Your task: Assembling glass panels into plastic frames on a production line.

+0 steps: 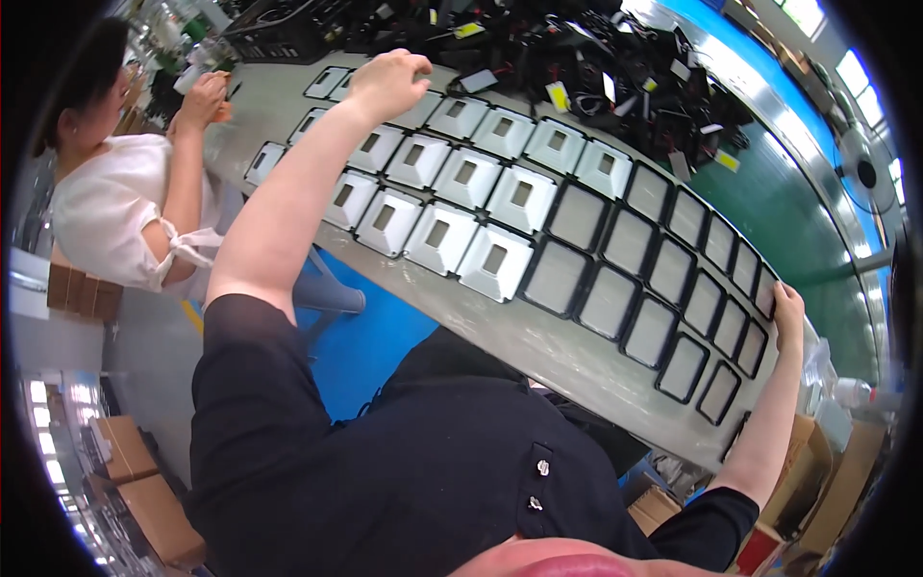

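Note:
My left hand (389, 83) is over the far left part of the table, above the white trapezoid-faced housings. Its fingers are loosely bent, with a gap between thumb and forefinger and nothing visible in it. At the table's right end my right hand (789, 310) has its fingertips closed on the edge of a black rectangular frame (766, 296), the outermost in its row. Several more black frames (630, 240) lie in rows to its left. White housings (468, 178), each with a rectangular opening, sit in black frames across the middle and left.
A heap of black cabled parts (596, 72) with yellow and white tags covers the far side. A black crate (279, 34) stands at the back left. Left of me a person (125, 183) holds something orange. A stool (327, 293) and cardboard boxes (144, 481) stand on the floor.

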A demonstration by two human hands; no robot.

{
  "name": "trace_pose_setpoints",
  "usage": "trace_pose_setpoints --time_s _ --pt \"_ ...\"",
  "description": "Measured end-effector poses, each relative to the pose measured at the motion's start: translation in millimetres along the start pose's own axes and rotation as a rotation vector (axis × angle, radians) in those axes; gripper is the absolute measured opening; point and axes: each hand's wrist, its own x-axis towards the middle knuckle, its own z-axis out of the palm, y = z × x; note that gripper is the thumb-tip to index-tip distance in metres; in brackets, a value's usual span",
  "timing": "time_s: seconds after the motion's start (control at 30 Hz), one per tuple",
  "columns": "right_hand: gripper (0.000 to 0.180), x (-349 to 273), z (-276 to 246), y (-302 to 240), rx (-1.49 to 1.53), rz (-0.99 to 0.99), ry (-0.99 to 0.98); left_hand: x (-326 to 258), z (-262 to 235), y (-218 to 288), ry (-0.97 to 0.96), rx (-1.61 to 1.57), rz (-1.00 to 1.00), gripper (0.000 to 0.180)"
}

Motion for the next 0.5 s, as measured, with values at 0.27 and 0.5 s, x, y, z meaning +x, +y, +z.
trace_pose_setpoints --time_s 0.27,0.5 --pt "0.039 3 12 -14 0.063 0.033 0.032 -5 20 -32 -0.079 0.014 -0.017 0.029" --pt "0.037 0 12 -18 0.098 0.063 -0.016 -7 31 -61 -0.112 -0.004 -0.109 0.035"
